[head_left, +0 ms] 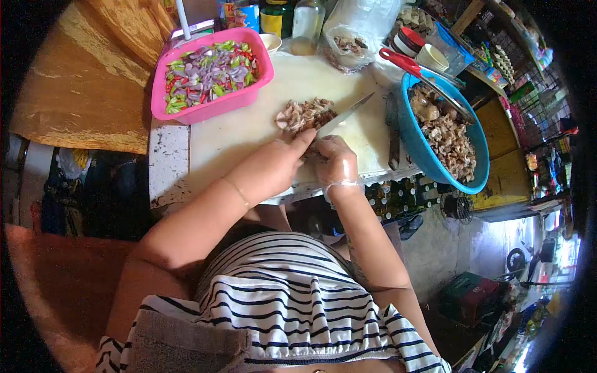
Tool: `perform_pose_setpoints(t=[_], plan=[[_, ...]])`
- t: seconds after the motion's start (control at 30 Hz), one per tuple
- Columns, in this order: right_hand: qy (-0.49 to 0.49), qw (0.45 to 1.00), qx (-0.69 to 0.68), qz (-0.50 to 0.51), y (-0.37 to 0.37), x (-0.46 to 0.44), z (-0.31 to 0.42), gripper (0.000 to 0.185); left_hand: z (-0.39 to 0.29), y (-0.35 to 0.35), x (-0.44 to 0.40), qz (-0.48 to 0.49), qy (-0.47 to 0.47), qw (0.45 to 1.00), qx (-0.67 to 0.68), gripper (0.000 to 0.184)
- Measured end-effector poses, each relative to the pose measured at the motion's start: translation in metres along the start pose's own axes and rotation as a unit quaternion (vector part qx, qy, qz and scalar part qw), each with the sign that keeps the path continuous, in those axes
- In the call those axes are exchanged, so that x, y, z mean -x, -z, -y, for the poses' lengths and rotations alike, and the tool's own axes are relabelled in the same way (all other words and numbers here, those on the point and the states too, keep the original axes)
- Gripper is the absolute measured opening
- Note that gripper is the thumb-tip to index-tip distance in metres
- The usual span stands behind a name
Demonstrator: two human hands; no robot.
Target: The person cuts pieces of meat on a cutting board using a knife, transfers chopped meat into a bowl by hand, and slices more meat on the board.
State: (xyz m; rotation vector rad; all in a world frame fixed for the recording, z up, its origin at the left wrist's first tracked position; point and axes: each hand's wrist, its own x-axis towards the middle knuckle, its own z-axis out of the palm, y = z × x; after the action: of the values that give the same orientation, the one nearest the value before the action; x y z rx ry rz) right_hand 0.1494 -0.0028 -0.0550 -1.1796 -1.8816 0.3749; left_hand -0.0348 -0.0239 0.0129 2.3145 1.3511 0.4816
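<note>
My left hand (280, 160) is closed around the handle of a knife (347, 114), index finger stretched along its top. The blade points up and to the right, above a white cutting board (249, 93). Close beside it, my right hand (336, 160), in a clear plastic glove, is curled with its fingertips down near the blade. What lies under those fingers is mostly hidden, though bits of brownish meat show there. Just beyond both hands sits a small heap of chopped meat (305, 115) on the board.
A pink basin (214, 112) of sliced onions and peppers stands at the left. On the right is a blue basin (407, 127) of chopped meat, with a red-handled utensil (401, 61) across it. Bottles (306, 25), a plastic bag (348, 46) and stacked bowls (432, 57) line the back.
</note>
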Motion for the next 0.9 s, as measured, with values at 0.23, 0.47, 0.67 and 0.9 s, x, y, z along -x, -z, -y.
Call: perform_pose_setpoints(t=[0.23,0.47,0.67,0.9], plan=[[0.003,0.999,-0.033,-0.025,-0.005,0.010,-0.002,0.025,0.018,-0.009,-0.012,-0.106,-0.053,0.993,0.012,0.059],[-0.004,0.999,-0.023,-0.034,-0.004,0.007,-0.001,0.024,0.009,0.045,0.046,0.017,0.018,0.999,-0.023,0.064],[0.030,1.000,-0.005,-0.003,-0.001,0.005,-0.002,0.025,-0.001,0.044,0.044,0.114,0.074,0.990,-0.039,0.067],[0.000,1.000,-0.014,-0.009,0.000,0.007,0.000,0.028,0.017,0.020,0.017,0.030,0.010,0.999,-0.009,0.070]])
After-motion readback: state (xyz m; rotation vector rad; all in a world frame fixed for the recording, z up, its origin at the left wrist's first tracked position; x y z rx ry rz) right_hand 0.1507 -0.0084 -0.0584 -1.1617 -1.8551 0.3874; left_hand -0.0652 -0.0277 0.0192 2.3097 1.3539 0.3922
